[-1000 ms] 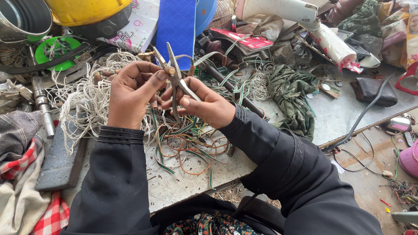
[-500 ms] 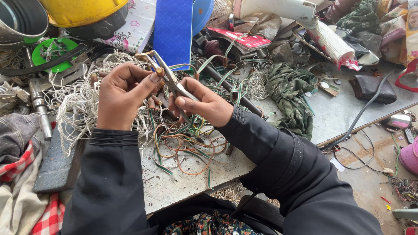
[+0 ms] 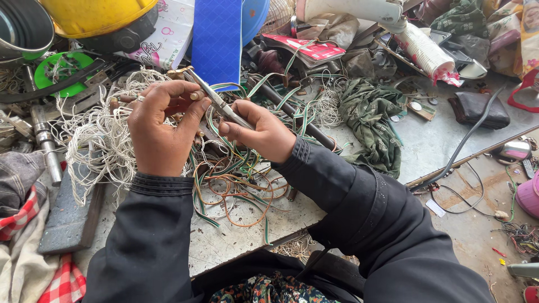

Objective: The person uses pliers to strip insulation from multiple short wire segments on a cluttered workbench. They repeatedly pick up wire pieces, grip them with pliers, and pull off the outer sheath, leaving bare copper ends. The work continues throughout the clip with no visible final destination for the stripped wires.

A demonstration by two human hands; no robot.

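My left hand (image 3: 160,126) and my right hand (image 3: 264,132) are raised together over a cluttered worktable (image 3: 236,241). A pair of metal scissors (image 3: 216,101) runs between them, its blades pointing up and left; my right hand grips its handle end. My left hand pinches a thin wire (image 3: 196,96) close to the blades. Below the hands lies a tangle of green, orange and brown wires (image 3: 236,185). A heap of white stripped wire (image 3: 104,137) spreads to the left of my left hand.
A yellow helmet (image 3: 98,17), a blue panel (image 3: 216,39) and a green disc (image 3: 59,70) sit at the back. Green cloth (image 3: 370,120), a paper cup stack (image 3: 426,53) and a dark wallet (image 3: 480,109) lie right. Checked cloth (image 3: 25,224) and a grey block (image 3: 70,216) lie left.
The scissors have tilted from pointing up to lying slanted toward the upper left. Both hands have stayed close together over the wire tangle.
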